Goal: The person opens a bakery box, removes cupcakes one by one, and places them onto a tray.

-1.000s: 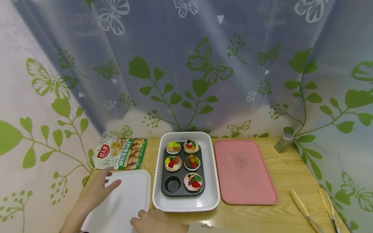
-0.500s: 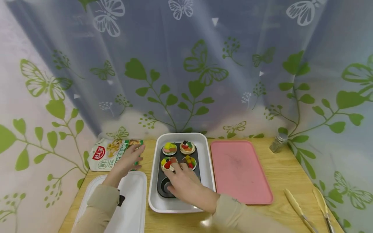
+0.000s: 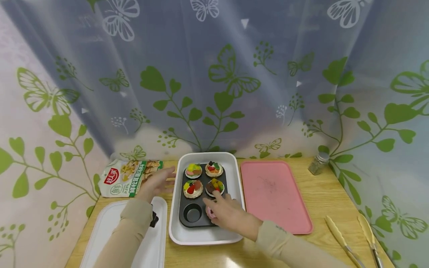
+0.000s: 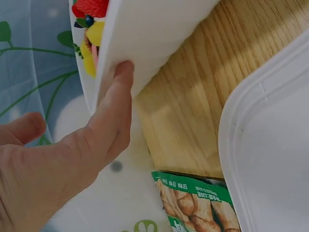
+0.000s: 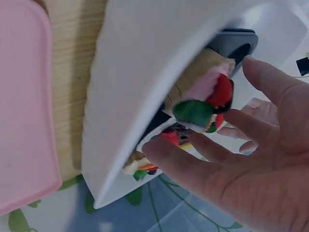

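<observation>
A dark muffin tin [image 3: 189,225] lies inside a white rectangular tub [image 3: 172,223], with fruit-topped tarts in its cups. One cup, at the near left, holds no tart. My right hand [image 3: 231,215] reaches over the near right cup and partly covers a pink-cream tart [image 3: 210,213]. In the right wrist view its fingers are spread about that pink tart [image 5: 207,89], without a visible grip. A chocolate tart [image 3: 211,188] sits just beyond the fingertips. My left hand [image 3: 156,186] is beside the tub's left wall, fingers extended; whether they touch it I cannot tell.
A white tray [image 3: 160,230] lies under the left forearm, and a green-and-white food packet [image 3: 122,178] behind it. On the right are a pink tray [image 3: 276,197], a lidded glass jar [image 3: 318,163] and tongs [image 3: 343,238]. A patterned curtain [image 3: 201,74] hangs behind.
Both hands have come forward from the near left. The left has moved right to the tub's side; the right has moved over the tin, then slightly right to the pink tart.
</observation>
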`<move>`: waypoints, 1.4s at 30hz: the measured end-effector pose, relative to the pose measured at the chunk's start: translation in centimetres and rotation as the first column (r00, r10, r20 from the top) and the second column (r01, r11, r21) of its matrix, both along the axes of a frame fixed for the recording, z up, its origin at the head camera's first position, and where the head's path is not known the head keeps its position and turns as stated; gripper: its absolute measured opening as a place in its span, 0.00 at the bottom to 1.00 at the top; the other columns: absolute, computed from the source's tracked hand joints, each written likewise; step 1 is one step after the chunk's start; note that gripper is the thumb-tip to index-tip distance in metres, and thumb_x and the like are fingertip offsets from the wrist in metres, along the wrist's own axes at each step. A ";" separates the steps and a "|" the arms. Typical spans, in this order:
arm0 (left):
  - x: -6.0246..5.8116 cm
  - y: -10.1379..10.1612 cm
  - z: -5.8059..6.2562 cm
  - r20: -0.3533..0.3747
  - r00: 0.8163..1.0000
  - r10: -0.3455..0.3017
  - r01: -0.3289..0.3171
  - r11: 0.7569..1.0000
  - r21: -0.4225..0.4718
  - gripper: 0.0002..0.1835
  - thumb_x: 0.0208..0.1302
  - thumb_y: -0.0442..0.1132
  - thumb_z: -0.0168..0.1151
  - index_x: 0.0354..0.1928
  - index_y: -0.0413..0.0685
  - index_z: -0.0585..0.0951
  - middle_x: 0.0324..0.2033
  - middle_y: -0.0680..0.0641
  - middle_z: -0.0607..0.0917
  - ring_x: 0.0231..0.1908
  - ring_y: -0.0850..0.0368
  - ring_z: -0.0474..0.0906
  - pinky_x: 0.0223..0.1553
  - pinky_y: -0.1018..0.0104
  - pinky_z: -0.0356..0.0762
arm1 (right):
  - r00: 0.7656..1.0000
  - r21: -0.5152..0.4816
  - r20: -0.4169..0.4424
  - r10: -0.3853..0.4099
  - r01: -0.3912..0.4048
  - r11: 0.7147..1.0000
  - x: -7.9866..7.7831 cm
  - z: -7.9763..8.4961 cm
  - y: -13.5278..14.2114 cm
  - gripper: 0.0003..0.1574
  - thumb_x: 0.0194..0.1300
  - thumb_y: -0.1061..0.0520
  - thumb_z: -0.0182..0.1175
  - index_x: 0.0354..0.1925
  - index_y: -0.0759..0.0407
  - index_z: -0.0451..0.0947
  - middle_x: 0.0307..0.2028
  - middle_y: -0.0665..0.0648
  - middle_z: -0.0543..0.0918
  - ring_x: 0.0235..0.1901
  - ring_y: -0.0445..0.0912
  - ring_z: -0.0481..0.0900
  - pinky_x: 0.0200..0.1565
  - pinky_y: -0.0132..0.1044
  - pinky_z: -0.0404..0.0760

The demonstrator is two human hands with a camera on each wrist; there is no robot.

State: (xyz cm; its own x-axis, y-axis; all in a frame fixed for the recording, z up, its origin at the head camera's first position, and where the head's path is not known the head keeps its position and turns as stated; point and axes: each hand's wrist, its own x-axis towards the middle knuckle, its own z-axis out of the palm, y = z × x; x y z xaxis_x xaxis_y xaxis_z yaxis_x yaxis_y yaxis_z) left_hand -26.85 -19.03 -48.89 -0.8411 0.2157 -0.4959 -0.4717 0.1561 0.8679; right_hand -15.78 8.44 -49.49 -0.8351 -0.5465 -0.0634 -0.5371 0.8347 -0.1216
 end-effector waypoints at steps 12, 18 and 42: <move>-0.8 0.5 -1.3 -0.074 0.996 0.046 -0.061 0.974 -0.218 0.26 0.82 0.40 0.51 0.74 0.32 0.70 0.62 0.34 0.79 0.51 0.51 0.83 0.40 0.68 0.82 | 0.998 -0.027 0.029 0.046 -0.046 0.999 -0.3 -1.6 0.2 0.40 0.62 0.49 0.78 0.71 0.44 0.76 0.66 0.60 0.75 0.52 0.65 0.83 0.40 0.48 0.88; -1.1 0.7 -1.6 -0.092 0.994 0.064 -0.085 0.966 -0.242 0.26 0.79 0.39 0.57 0.72 0.33 0.71 0.55 0.39 0.84 0.46 0.54 0.84 0.36 0.70 0.81 | 0.998 -0.012 0.007 0.066 -0.066 0.998 -0.5 -1.9 -0.1 0.39 0.57 0.51 0.81 0.65 0.42 0.78 0.62 0.57 0.76 0.46 0.59 0.81 0.35 0.42 0.84; -0.9 0.7 -2.2 -0.060 0.988 0.145 -0.153 0.972 -0.179 0.23 0.78 0.37 0.59 0.70 0.36 0.73 0.39 0.49 0.87 0.33 0.63 0.82 0.33 0.71 0.79 | 0.998 -0.130 0.015 0.067 -0.065 0.989 -0.7 -2.2 -0.5 0.35 0.51 0.65 0.80 0.56 0.46 0.83 0.59 0.60 0.78 0.44 0.59 0.78 0.30 0.37 0.80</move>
State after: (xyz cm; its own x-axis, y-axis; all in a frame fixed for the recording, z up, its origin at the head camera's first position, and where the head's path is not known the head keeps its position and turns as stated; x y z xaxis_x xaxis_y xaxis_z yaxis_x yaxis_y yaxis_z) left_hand -27.75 -18.36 -51.08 -0.8797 -0.0044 -0.4756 -0.4621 0.2444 0.8525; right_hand -16.49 7.97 -51.70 -0.7962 -0.6051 -0.0040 -0.5870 0.7740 -0.2372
